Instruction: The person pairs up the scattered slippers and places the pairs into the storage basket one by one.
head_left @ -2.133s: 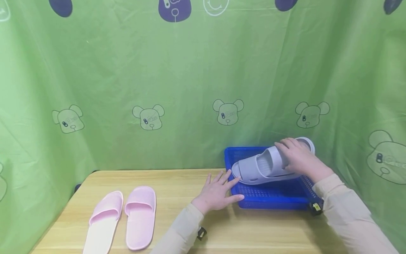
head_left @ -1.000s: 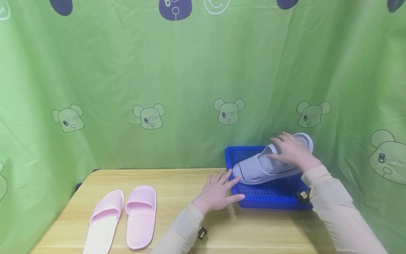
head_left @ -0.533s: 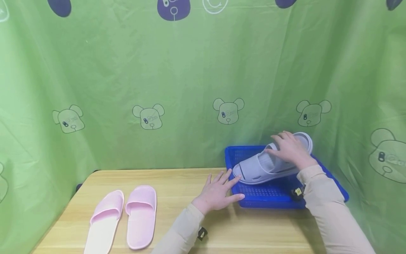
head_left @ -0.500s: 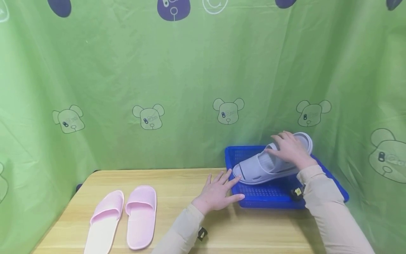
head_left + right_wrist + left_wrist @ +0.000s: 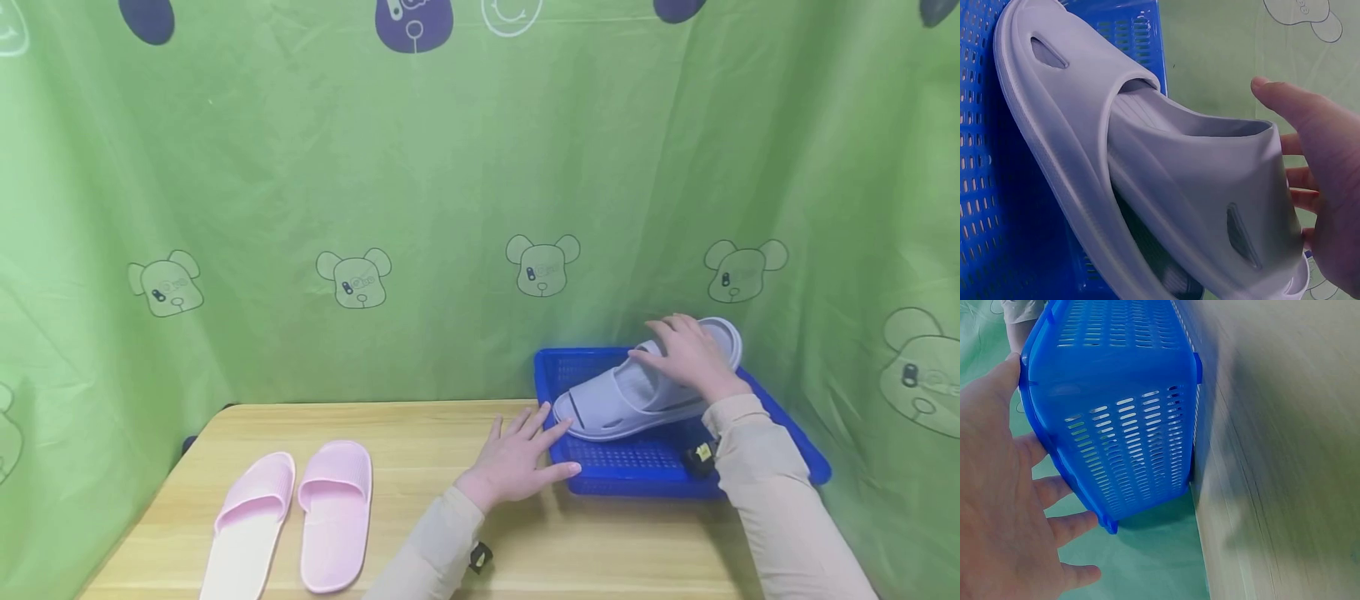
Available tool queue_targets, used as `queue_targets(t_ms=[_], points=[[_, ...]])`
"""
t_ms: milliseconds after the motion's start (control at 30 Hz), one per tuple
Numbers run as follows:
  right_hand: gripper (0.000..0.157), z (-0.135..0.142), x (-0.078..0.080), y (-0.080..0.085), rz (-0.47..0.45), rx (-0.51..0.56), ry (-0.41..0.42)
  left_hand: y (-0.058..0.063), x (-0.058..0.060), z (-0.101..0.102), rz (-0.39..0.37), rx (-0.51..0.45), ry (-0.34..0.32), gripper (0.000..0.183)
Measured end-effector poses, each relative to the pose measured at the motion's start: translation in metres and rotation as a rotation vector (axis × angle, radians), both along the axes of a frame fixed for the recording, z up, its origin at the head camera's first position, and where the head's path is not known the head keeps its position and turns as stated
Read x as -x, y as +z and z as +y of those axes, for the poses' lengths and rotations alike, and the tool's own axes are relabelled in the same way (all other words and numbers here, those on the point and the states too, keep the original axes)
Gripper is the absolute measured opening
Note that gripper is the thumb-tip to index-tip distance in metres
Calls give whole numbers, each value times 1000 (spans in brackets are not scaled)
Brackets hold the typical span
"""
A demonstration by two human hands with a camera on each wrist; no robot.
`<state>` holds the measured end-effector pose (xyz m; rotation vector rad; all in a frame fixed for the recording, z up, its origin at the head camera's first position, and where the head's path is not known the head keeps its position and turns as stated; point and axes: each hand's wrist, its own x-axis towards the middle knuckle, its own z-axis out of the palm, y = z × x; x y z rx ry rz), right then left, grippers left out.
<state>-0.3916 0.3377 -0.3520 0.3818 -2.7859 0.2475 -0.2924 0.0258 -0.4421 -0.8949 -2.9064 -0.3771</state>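
Two grey-lilac slippers lie slantwise in a blue plastic basket (image 5: 645, 487). In the right wrist view one slipper (image 5: 1197, 169) is tucked partly into the opening of the other slipper (image 5: 1054, 119). My right hand (image 5: 690, 358) is over their heel end. Seen from the right wrist, its thumb stands away from the slipper and its fingers are partly hidden behind it. My left hand (image 5: 513, 462) is spread at the basket's left side, with fingertips at the rim. The left wrist view shows those fingers (image 5: 1072, 528) straight along the rim, not curled round it.
Side by side on the wooden table (image 5: 427, 433) at left lie a pink slipper (image 5: 335, 517) and a paler pink slipper (image 5: 247, 533). A green curtain (image 5: 450, 167) with bear faces hangs behind and at both sides. The basket stands near the table's back right.
My right hand has shifted left along the slippers, and its thumb has come off the upper one, which sits further into the other. My left hand has stayed at the basket rim.
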Motion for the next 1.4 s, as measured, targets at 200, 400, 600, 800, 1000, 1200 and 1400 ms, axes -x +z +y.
queue_targets(t_ms=[200,400,600,800,1000,1200,1400], points=[[81,5,9,-5,-1,10,1,-1,0,1,-2,0,-1,68],[81,9,15,-7,2,23,3,0,0,1,4,-7,-2,69],[81,12,20,-9,13,34,14,0,-1,1,15,-7,2,68],[83,16,23,-14,-2,38,14,0,-2,1,27,3,11,68],[83,21,27,-21,-8,43,14,-2,-2,1,33,8,16,68],[82,25,31,-30,3,23,4,-1,0,1,31,11,16,67],[85,25,33,-34,-13,12,-6,-2,0,1,25,12,16,67]])
